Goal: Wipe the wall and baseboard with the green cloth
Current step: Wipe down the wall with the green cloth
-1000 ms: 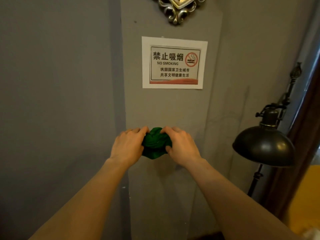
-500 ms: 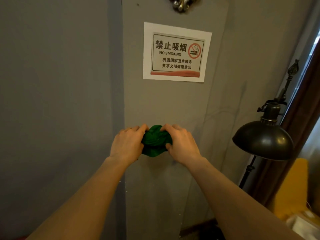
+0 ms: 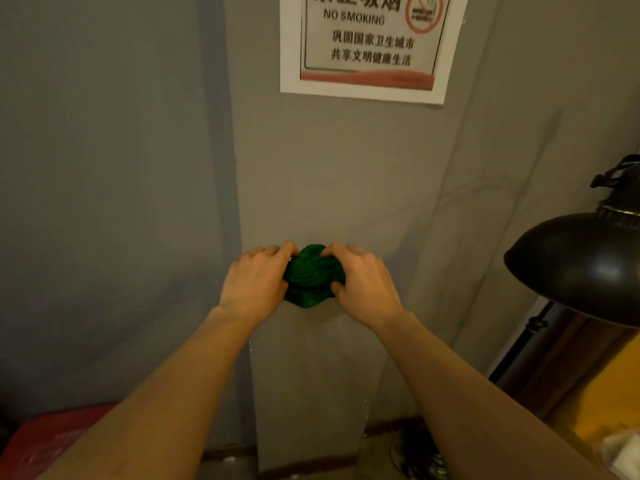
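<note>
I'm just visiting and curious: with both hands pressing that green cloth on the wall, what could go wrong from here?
Wiping upward, the green cloth could catch the lower edge of the no-smoking sign and peel or tear it. Sweeping sideways, the right hand or its arm might bump the black lamp shade close by. The cloth is bunched between the right and the left hand, so it may clean only a narrow strip.

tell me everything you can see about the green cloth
The green cloth is dark green, soft fabric bunched into a crumpled wad with twisted folds, not spread flat. It sits against the grey wall, on the projecting panel below the no-smoking sign. The left hand and right hand grip it from either side, fingers over its upper edge. Its back is hidden.
</note>
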A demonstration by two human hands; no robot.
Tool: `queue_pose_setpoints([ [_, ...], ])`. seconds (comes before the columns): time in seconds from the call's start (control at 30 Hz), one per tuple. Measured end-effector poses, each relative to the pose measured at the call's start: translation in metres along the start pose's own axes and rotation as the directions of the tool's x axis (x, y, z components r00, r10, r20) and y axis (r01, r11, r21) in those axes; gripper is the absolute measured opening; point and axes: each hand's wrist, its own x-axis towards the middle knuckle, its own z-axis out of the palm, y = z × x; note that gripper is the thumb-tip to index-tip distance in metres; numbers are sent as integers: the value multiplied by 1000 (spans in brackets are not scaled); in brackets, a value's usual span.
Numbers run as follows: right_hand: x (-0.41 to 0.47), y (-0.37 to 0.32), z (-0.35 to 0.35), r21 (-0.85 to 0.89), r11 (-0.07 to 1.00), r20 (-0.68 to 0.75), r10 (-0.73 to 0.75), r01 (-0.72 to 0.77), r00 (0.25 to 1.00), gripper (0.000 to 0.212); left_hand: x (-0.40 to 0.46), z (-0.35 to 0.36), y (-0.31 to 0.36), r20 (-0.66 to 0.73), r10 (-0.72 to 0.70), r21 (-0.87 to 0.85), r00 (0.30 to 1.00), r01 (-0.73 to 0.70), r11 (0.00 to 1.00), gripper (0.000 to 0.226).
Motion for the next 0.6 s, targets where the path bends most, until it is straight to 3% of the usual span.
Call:
queue_pose_setpoints([
  [0.3,-2,91,49,83,997,111,-8,-2,994,52,13,88,36,84,-124,25,989,122,992,38],
  [0.6,-31,123,114,114,993,202,7,-30,979,51,-15,163,26,204,-154,1,967,157,988,40],
])
